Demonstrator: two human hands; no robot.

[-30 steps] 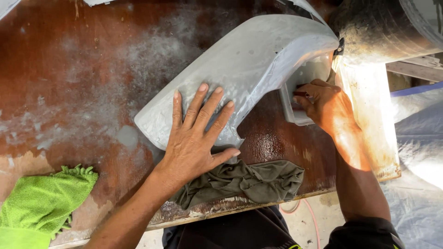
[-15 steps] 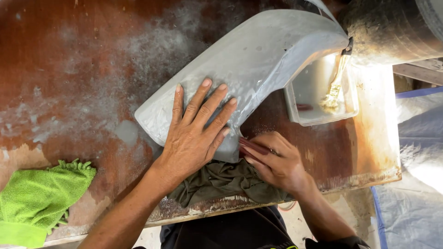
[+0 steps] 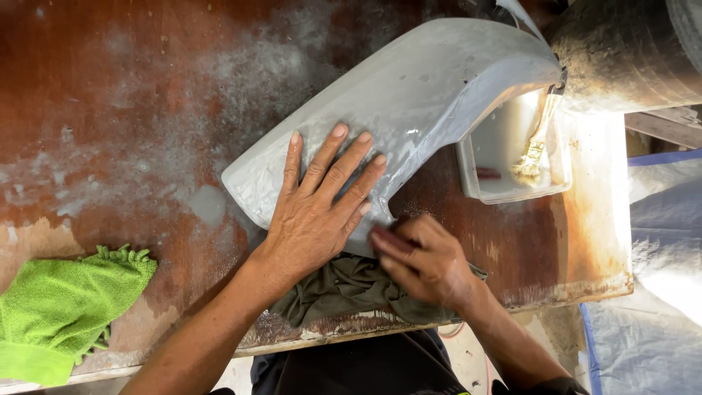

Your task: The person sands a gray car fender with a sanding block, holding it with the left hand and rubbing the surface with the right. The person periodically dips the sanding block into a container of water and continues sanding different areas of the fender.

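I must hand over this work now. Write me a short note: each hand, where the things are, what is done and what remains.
Left hand: flat, fingers spread, pressing the grey curved panel onto the wooden table.
Right hand: at the panel's near edge, over the dark cloth, pinching something small and reddish; blurred.
Brush lies in the plastic tub beside the panel. Green cloth at the table's near left.
Done: panel looks wet and smeared. Remaining: cannot tell.

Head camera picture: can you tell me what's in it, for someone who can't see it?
A left hand presses flat on a curved grey panel on a dusty wooden table, while the right hand works at the panel's edge above a dark rag. A brush sits in a plastic tub; a green cloth lies left.
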